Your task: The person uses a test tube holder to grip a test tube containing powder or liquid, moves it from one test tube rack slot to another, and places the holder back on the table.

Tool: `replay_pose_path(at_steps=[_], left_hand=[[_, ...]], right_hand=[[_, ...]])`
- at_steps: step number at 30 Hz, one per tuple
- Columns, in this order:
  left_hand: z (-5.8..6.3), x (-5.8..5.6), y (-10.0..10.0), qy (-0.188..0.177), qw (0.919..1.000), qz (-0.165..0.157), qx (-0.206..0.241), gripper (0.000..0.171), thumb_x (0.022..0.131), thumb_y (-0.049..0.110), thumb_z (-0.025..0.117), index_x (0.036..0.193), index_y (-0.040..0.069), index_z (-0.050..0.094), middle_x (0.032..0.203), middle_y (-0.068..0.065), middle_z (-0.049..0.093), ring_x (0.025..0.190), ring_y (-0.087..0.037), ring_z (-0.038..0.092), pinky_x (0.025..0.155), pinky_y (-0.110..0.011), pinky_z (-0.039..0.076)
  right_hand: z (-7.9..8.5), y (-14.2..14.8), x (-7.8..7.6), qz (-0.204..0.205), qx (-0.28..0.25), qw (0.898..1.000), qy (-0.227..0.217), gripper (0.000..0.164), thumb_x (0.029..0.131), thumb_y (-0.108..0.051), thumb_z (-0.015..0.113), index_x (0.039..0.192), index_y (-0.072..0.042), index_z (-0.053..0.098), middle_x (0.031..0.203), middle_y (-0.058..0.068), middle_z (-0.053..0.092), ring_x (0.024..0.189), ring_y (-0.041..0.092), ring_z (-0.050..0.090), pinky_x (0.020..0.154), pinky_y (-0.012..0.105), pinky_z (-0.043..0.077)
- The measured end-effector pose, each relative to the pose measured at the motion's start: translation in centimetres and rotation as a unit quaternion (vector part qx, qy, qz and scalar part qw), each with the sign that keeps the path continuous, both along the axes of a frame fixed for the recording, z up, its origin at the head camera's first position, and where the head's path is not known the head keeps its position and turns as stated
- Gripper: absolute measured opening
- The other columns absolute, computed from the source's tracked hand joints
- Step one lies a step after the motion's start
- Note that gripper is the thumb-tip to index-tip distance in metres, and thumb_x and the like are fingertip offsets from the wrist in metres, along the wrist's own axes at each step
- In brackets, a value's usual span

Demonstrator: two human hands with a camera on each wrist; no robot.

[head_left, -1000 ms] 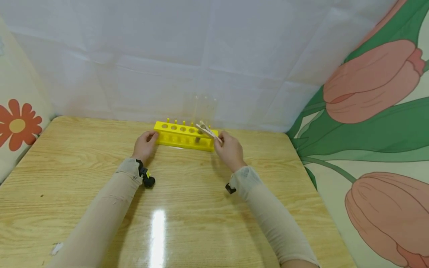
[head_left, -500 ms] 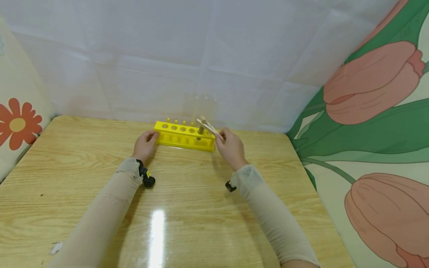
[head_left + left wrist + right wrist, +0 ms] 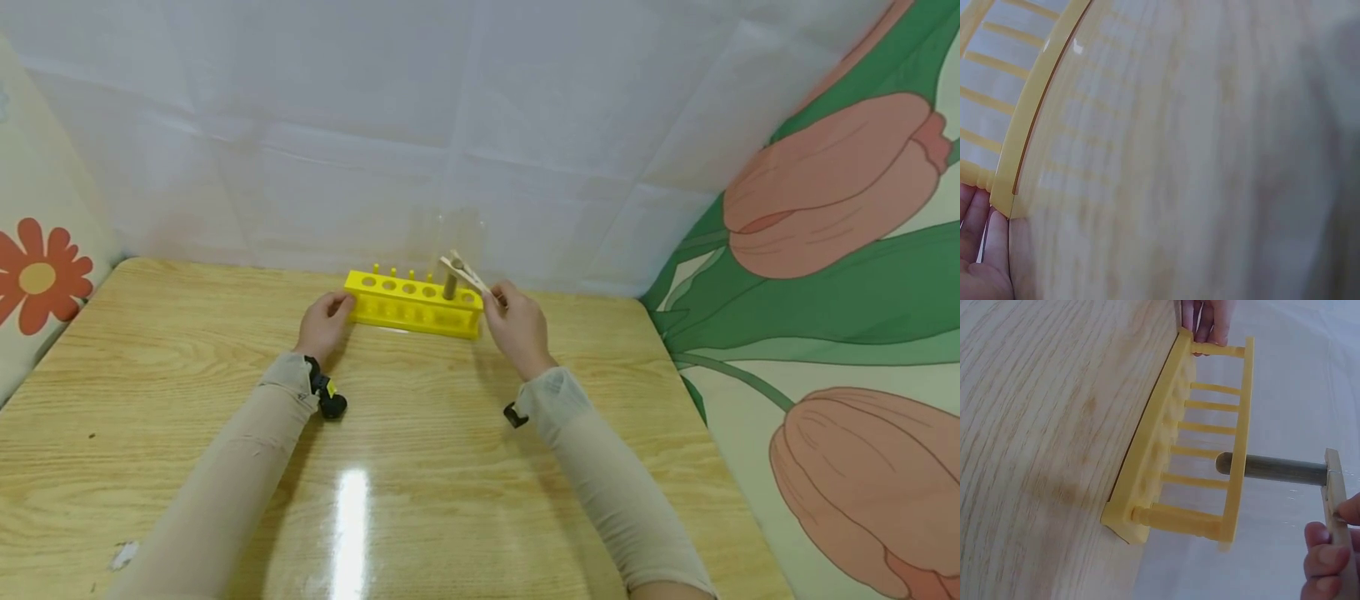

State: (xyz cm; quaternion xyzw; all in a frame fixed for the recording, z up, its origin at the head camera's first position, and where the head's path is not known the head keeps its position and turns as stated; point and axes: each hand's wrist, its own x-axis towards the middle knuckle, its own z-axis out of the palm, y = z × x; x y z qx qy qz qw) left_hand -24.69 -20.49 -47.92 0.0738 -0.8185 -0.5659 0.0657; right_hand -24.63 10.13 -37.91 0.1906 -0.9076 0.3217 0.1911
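My left hand [image 3: 322, 325] holds the left end of a yellow test tube rack [image 3: 416, 324] standing on the table. In the left wrist view its fingers [image 3: 974, 219] lie against the rack's end post. My right hand [image 3: 517, 329] grips a wooden test tube clamp [image 3: 474, 279] at the rack's right end. The clamp's jaws are closed around a test tube [image 3: 1285, 469] with dark brownish contents. In the right wrist view the tube's rounded bottom pokes through the rack's top plate [image 3: 1241, 419], well above the base [image 3: 1141, 450].
Faint clear glass outlines [image 3: 440, 237] rise behind the rack's right half. Several yellow pegs [image 3: 393, 272] line its back edge. A white cloth [image 3: 300, 125] hangs behind the wood-grain table [image 3: 420, 467]; a tulip-patterned panel [image 3: 825, 317] stands at the right.
My right hand has moved slightly upward with the clamp, and the dark tube has risen out of its hole in the rack. My left hand has stayed at the rack's left end.
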Motion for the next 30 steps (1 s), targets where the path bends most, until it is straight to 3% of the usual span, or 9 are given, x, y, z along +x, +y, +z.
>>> replay_pose_path(at_steps=[10,20,30], left_hand=[[-0.2,-0.3,-0.2,0.003,1.0,0.0,0.009,0.051,0.11,0.034,0.045,0.141,-0.006,0.053,0.14,-0.027,0.054,0.13,-0.041,0.049,0.113,-0.053,0.037],[-0.4,-0.5,-0.3,0.005,0.9999,0.004,0.008,0.051,0.109,0.036,0.046,0.139,-0.004,0.054,0.14,-0.026,0.055,0.13,-0.041,0.049,0.113,-0.052,0.037],[-0.7,-0.6,-0.3,0.002,1.0,0.007,0.005,0.052,0.109,0.037,0.047,0.14,-0.005,0.054,0.141,-0.026,0.054,0.131,-0.041,0.049,0.113,-0.052,0.037]], right_hand=[[0.9,0.2,0.1,-0.002,0.008,1.0,0.024,0.019,0.103,-0.02,0.061,0.097,-0.003,0.067,0.072,0.009,0.063,0.048,0.017,0.04,0.045,0.032,0.035],[1.2,-0.2,0.2,0.001,0.02,0.998,0.061,0.02,0.102,-0.02,0.062,0.096,-0.002,0.067,0.073,0.01,0.066,0.049,0.017,0.044,0.044,0.031,0.038],[1.0,-0.9,0.3,0.01,0.008,0.998,0.069,0.019,0.101,-0.019,0.062,0.097,-0.001,0.068,0.081,0.013,0.071,0.052,0.021,0.054,0.046,0.034,0.045]])
